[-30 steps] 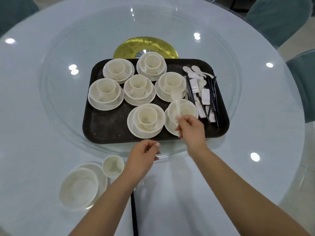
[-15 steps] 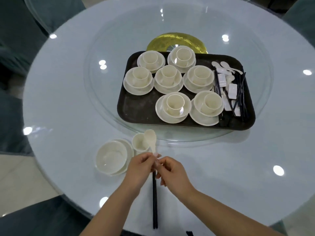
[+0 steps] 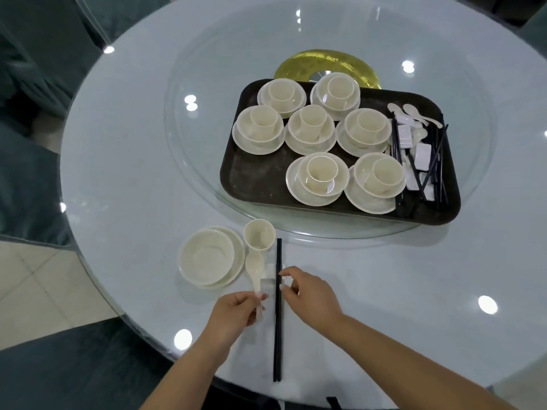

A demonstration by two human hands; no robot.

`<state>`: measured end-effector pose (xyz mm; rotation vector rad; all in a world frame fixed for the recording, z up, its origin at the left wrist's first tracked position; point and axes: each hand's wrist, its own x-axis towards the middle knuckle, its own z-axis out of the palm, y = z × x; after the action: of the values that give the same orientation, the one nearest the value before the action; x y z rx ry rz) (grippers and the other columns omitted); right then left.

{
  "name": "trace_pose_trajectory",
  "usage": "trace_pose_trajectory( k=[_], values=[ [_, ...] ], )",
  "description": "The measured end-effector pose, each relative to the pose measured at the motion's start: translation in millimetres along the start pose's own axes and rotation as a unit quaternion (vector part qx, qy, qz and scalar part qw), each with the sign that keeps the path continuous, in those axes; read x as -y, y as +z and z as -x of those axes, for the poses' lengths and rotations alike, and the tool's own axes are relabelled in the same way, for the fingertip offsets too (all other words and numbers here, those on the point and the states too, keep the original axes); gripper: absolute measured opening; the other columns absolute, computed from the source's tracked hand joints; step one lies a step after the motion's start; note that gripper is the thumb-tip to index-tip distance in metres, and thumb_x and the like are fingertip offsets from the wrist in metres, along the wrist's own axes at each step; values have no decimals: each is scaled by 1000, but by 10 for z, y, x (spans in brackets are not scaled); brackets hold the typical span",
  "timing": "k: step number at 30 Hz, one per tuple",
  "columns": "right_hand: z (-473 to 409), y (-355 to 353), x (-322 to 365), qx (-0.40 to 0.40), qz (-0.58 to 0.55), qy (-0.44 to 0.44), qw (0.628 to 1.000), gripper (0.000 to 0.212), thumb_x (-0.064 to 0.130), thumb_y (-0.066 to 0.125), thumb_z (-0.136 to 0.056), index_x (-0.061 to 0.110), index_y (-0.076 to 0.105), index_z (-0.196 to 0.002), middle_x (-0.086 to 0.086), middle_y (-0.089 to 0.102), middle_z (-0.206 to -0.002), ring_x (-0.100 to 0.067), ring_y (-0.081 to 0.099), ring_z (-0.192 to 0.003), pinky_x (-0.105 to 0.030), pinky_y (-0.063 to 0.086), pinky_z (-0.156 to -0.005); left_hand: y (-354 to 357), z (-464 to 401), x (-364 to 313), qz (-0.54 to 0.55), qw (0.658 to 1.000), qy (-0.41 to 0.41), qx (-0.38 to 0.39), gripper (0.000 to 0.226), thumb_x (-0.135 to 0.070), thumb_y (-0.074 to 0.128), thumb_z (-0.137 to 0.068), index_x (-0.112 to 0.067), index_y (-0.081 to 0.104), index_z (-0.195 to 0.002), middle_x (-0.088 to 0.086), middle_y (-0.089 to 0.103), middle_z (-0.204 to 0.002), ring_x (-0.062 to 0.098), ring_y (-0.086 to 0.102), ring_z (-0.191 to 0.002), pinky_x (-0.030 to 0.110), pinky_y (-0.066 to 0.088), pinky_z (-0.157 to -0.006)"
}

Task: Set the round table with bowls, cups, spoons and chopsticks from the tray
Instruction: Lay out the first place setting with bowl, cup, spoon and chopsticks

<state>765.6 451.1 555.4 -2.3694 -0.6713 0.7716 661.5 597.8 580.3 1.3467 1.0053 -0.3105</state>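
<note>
A dark tray (image 3: pixel 254 184) on the glass turntable carries several cream bowl, plate and cup sets (image 3: pixel 315 179), plus spoons, white rests and black chopsticks (image 3: pixel 426 161) at its right end. Near the table's front edge stand a cream bowl on a plate (image 3: pixel 207 260) and a cup (image 3: pixel 259 234). A black chopstick pair (image 3: pixel 277 312) lies lengthwise across a small white rest (image 3: pixel 268 276). My left hand (image 3: pixel 233 318) pinches the handle of a white spoon (image 3: pixel 255 269) whose scoop lies by the rest. My right hand (image 3: pixel 307 294) hovers at the chopsticks, with its fingers curled beside the rest.
The round white table (image 3: pixel 384 276) has a glass turntable (image 3: pixel 189 161) with a gold centre ring (image 3: pixel 299 66). Dark teal chairs (image 3: pixel 26 173) surround the table at left and far right. Tiled floor shows at lower left.
The spoon went from my right hand over the tray to my left hand at the place setting. It now lies low beside the chopsticks. The view shifted left.
</note>
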Motion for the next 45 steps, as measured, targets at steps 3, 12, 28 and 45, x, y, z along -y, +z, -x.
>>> trace_pose_trajectory(
  k=[3, 12, 28, 45],
  values=[
    [-128, 22, -40, 18, 47, -8, 999, 40, 34, 46, -98, 31, 43, -138, 13, 51, -71, -12, 51, -68, -27, 41, -62, 0, -52, 80, 9, 1000, -30, -4, 19, -27, 68, -90, -18, 80, -78, 7, 67, -74, 17, 58, -69, 32, 56, -81],
    [-353, 82, 75, 47, 131, -27, 990, 49, 28, 43, -98, 29, 32, -146, -2, 63, -100, -25, 62, -87, -34, 50, -69, 20, -219, 145, 27, 999, -44, -16, 27, -23, 69, -90, 1, 75, -81, 7, 57, -67, 19, 47, -64, 28, 46, -69],
    [-427, 148, 39, 51, 114, -10, 992, 43, 27, 48, -95, 26, 42, -138, -2, 63, -97, -22, 61, -88, -32, 46, -68, 111, -354, 77, -38, 999, -29, -22, 27, -20, 55, -97, -12, 72, -78, -1, 61, -55, 6, 54, -46, 18, 48, -51],
    [-296, 116, 54, 3, 51, -26, 998, 40, 38, 45, -98, 30, 43, -138, 13, 49, -70, -10, 53, -68, -28, 44, -61, -16, -378, 139, -111, 989, 15, -95, 28, -20, 53, -94, -2, 63, -75, 4, 64, -66, 18, 58, -63, 39, 52, -74]
  ],
)
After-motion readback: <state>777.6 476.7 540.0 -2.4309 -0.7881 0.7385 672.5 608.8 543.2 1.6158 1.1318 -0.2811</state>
